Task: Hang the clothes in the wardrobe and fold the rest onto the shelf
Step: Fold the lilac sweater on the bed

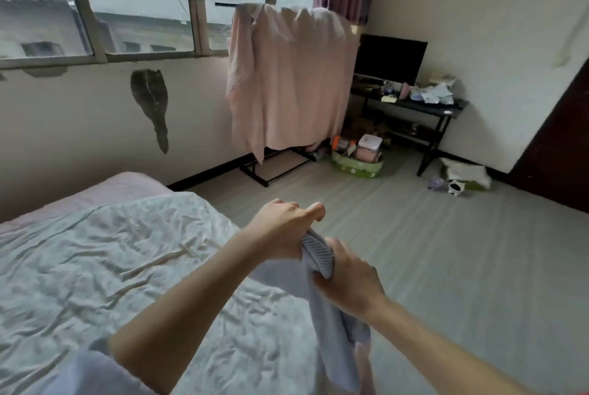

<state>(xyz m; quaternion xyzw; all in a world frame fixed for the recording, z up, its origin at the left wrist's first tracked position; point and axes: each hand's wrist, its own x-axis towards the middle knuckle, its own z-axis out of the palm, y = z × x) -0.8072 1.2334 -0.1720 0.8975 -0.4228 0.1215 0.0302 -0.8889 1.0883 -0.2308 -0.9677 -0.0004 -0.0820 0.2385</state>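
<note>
A pale lilac garment (331, 324) with a ribbed hem hangs from both of my hands over the edge of the bed (105, 267). My left hand (283, 222) grips its upper end, fingers curled round the cloth. Just below and to the right, my right hand (347, 276) clutches the ribbed part. The garment's lower half droops toward the floor beside the bed. Across the room a black clothes rack (274, 168) stands under the window, draped with a large pink cloth (293, 76). No wardrobe or shelf is in view.
The bed with a crumpled white sheet fills the lower left. A green basket (357, 165) of small items sits by the rack. A black desk (414, 104) with a monitor and clutter stands in the far corner. Small objects (459, 178) lie on the grey floor beside a dark door (554, 152).
</note>
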